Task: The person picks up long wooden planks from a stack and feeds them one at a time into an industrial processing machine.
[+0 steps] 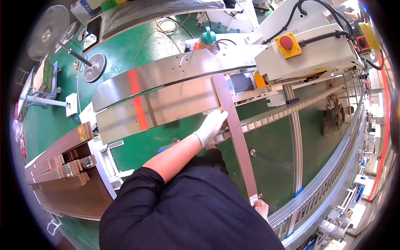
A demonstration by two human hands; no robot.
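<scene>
I see the left hand [209,126], gloved, fingers gripping the long brown board [240,146] beside the metal table [183,99]; the right hand [261,208] grips its near end.

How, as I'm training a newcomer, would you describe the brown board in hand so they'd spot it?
Find the long, shiny metal worktop. From its right end, a narrow brown board slants down to the right hand, with the gloved left hand on its edge. Unlike the brown boards stacked far left, it's handheld.
</scene>
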